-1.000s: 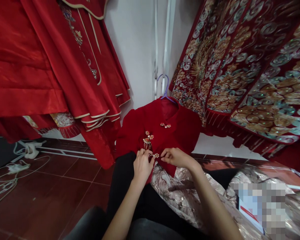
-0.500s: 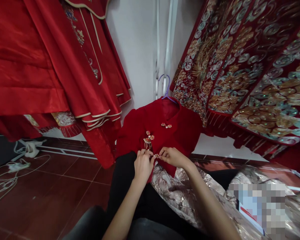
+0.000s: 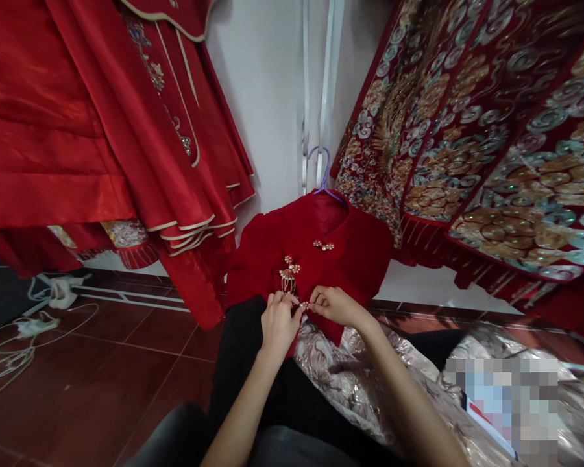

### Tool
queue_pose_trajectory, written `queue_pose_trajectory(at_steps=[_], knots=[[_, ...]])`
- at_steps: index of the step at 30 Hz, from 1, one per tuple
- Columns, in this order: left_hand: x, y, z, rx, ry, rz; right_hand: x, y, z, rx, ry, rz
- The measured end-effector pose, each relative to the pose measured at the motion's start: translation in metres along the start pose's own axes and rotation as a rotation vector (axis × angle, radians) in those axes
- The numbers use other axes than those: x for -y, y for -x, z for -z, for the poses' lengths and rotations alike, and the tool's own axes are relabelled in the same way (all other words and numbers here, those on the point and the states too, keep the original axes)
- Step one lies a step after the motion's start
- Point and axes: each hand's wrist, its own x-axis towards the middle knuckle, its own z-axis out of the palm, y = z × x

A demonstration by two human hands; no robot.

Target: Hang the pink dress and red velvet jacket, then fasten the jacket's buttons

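A red jacket (image 3: 357, 259) hangs from a purple hanger (image 3: 326, 172), its lower part resting over my lap. Between my two hands lies a small jewelled clasp (image 3: 304, 305) on the jacket's front. My left hand (image 3: 279, 321) pinches the clasp's left side, and my right hand (image 3: 331, 303) is closed with fingertips on its right side. Higher up sit another jewelled clasp (image 3: 324, 246) near the collar and a fan-shaped tasselled ornament (image 3: 289, 274). Patterned shiny fabric (image 3: 350, 376) lies below my right hand.
Red garments hang at the left (image 3: 107, 117), and a sequin-embroidered red garment (image 3: 496, 149) hangs at the right. White metal poles (image 3: 328, 78) stand behind the hanger. White cables (image 3: 34, 327) lie on the tiled floor (image 3: 111, 370). A partly blurred-out flat object (image 3: 491, 425) rests at lower right.
Hardly anything differs. Both hands stay at the clasp with only a slight shift of the fingers.
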Motion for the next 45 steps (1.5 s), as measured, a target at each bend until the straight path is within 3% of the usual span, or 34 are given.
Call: queue_pose_trajectory(at_steps=[7,14,20,32,35,41,45], knots=[[0.0,0.0,0.004,0.011,0.054,0.003,0.0,-0.002,0.0,-0.01,-0.041,0.027],[0.0,-0.005,0.01,0.092,0.147,0.164,0.002,-0.001,0.001,0.007,-0.119,0.055],[0.006,-0.009,0.008,0.148,0.28,0.165,0.003,-0.001,0.002,0.014,-0.148,0.053],[0.007,-0.007,0.005,0.088,0.333,0.213,0.007,-0.001,0.003,0.041,-0.212,0.033],[0.013,-0.015,0.0,0.063,0.581,0.202,0.014,0.005,0.016,0.114,-0.278,0.012],[0.009,-0.051,-0.001,0.071,1.451,0.471,0.025,0.027,0.049,0.309,-0.389,-0.046],[0.001,-0.067,-0.001,0.097,1.614,0.493,0.026,0.031,0.055,0.306,-0.407,-0.036]])
